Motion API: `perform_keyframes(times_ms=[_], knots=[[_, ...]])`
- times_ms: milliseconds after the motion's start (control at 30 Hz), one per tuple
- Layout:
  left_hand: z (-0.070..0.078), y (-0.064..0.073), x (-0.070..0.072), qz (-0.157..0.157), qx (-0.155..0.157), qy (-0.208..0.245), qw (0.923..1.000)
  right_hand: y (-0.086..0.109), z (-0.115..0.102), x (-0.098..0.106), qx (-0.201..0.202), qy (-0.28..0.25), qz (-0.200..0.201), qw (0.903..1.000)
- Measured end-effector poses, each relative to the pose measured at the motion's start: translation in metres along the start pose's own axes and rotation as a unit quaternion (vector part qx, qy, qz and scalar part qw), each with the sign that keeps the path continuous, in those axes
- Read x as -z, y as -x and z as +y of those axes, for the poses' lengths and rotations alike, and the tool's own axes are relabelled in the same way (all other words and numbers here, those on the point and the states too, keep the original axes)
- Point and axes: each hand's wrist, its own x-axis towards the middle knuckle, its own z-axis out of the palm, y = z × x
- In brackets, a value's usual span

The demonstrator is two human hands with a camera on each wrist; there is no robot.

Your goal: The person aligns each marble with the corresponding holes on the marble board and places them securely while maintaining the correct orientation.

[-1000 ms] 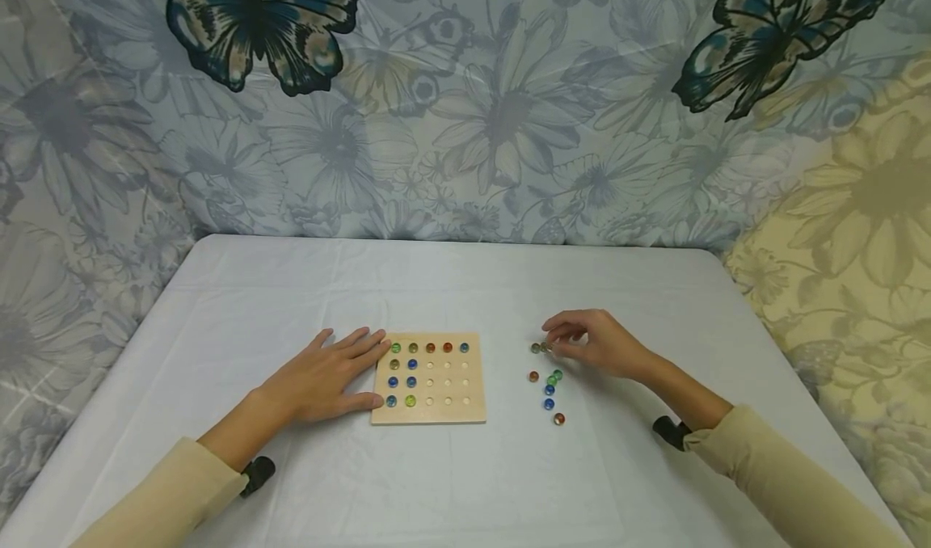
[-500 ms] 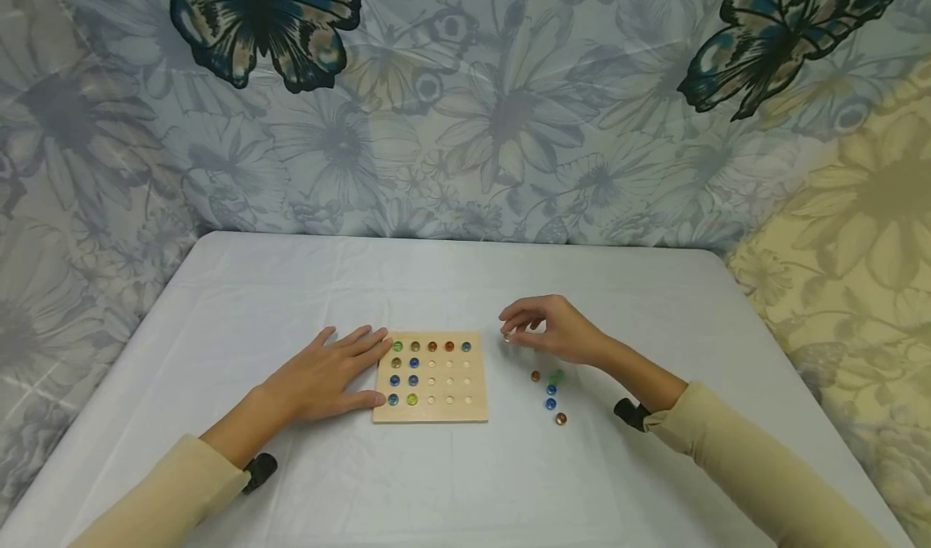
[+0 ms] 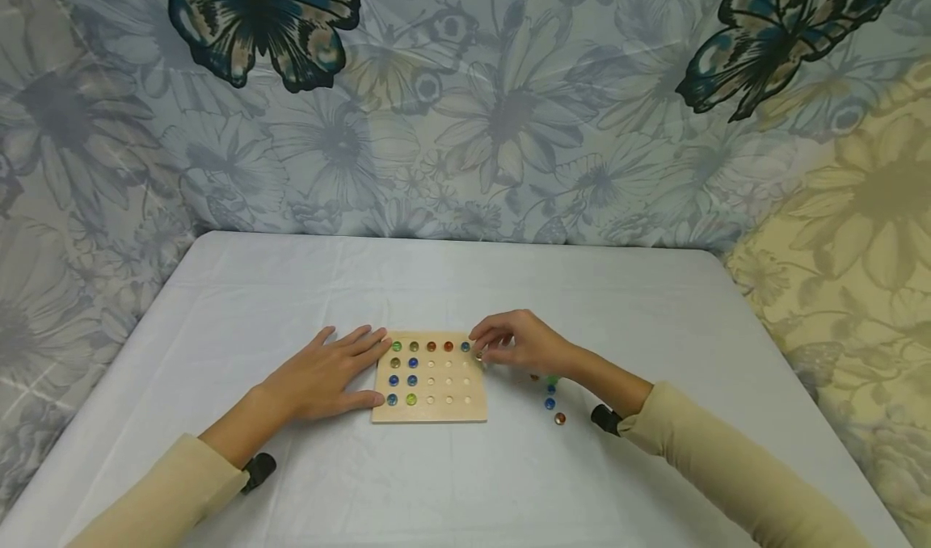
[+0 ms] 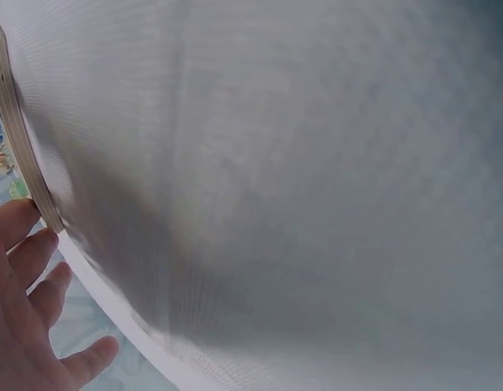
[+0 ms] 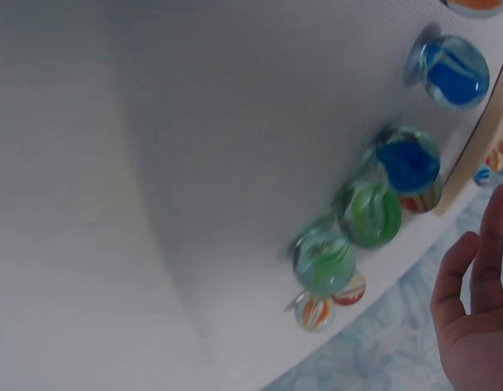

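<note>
Head view: a wooden board (image 3: 440,414) lies flat on a white-covered table (image 3: 327,483), between the two hands. Glass marbles (image 3: 413,363) occupy all five holes of its far row and two holes at the left end of each of the three nearer rows; the other holes there show pale and bare. The left hand (image 3: 323,380) lies with fingers spread and extended, its index fingertip and thumb touching the left side of the board. The right hand (image 3: 524,343) is at the board's right edge, pinching one small marble (image 3: 478,356) between thumb and fingers; whether that marble touches the wood cannot be told. Loose marbles (image 3: 549,403) lie on the cloth to the right of the board, partly hidden by the hand.

Left wrist view: the layered edge of the board runs down the left margin. Fingers are apart and slightly bent, with fingertips at the edge.

Right wrist view: two blue-cored marbles (image 5: 455,73) and two green-swirled marbles (image 5: 324,261) rest on the cloth, with an orange-striped marble (image 5: 315,311) and a red-striped marble (image 5: 349,289) behind. The right fingertips run out of frame; the grip cannot be verified from here.
</note>
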Motion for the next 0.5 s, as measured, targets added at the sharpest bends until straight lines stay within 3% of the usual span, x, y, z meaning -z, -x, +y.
perform_keyframes(times_ms=[500], knots=[[0.0,0.0,-0.001,0.001,0.0,0.003,1.0,-0.012,-0.003,-0.014,-0.011,-0.001,-0.018,0.9998]])
